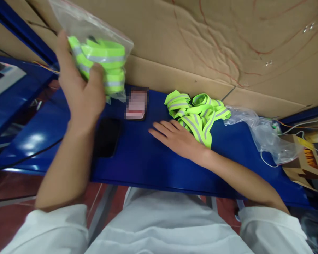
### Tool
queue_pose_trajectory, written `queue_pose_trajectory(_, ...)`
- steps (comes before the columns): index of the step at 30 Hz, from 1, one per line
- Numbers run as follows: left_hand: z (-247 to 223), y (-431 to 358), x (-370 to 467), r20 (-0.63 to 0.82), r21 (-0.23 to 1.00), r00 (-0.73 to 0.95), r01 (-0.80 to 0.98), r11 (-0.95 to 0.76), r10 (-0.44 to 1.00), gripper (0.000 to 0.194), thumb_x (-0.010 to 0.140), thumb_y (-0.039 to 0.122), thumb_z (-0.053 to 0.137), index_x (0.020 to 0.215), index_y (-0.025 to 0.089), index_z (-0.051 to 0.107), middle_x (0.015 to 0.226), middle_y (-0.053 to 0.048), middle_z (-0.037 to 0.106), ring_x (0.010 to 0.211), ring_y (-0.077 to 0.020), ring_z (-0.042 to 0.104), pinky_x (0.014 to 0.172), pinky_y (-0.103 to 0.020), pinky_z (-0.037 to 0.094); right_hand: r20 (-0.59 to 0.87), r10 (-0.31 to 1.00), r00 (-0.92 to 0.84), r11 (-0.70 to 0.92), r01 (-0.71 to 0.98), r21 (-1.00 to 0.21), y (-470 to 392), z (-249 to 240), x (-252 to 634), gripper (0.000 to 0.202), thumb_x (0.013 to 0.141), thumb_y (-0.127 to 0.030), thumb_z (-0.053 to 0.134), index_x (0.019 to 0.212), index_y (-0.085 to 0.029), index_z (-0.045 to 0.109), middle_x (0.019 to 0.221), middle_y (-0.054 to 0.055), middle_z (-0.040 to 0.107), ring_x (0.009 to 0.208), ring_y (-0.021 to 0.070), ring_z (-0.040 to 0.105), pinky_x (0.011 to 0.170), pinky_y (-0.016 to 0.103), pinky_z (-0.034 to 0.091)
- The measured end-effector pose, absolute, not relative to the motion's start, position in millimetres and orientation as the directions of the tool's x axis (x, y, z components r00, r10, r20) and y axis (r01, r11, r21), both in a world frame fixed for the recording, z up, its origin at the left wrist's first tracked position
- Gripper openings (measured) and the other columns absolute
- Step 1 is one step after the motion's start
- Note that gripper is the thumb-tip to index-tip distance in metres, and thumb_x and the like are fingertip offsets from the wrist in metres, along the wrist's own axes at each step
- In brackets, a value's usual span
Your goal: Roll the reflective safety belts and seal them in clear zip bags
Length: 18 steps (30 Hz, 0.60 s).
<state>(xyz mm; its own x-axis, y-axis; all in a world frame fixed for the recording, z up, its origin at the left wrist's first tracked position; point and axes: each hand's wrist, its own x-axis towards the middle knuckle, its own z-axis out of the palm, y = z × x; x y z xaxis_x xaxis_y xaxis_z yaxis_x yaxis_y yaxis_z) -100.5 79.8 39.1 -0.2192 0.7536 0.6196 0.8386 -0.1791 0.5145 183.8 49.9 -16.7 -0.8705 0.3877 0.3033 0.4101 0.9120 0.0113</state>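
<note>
My left hand [82, 84] is raised at the upper left, closed around a clear zip bag [106, 28]. Inside the bag lies a folded neon-yellow reflective strap [113, 53] with grey stripes, and a small dark piece shows near its top. My right hand [177, 139] rests low over the blue table [148, 165], palm down, fingers stretched out to the left. Just behind it, a loose heap of neon-yellow reflective straps [198, 116] lies against the cardboard, partly covered by the hand's edge.
A phone-like thing with a pixelated pink face [136, 104] and a black flat device [107, 137] lie left of centre. Crumpled clear plastic [265, 137] and an open cardboard box [304, 162] are at the right. A cardboard wall [201, 42] closes off the back.
</note>
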Motion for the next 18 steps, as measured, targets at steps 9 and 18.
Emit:
queue_pose_trajectory(9,11.6,82.5,-148.9,0.565,0.652,-0.427,0.756,-0.065,0.705,0.067,0.101,0.048,0.049,0.163,0.026,0.035,0.165,0.001,0.048,0.153,-0.0199,0.046,0.114,-0.044,0.040,-0.015,-0.008,-1.000,0.790,-0.015,0.612,156.6,-33.3,45.4,0.045,0.103,-0.006,0.044,0.141,-0.019,0.061,0.151,0.011,0.062,0.142,0.0291,0.059,0.105,0.062,0.054)
queue_pose_trajectory(18,-2.4,95.6,-119.7,0.282,0.574,-0.423,0.794,0.202,0.861,0.072,0.094,0.042,0.062,0.158,0.017,0.040,0.123,-0.007,0.075,0.112,-0.0264,0.072,0.097,-0.043,0.051,-0.053,0.082,-0.995,0.810,0.035,0.586,135.3,-27.9,76.1,0.039,0.106,-0.011,0.041,0.136,-0.018,0.065,0.124,0.005,0.076,0.142,0.0208,0.056,0.124,0.049,0.039)
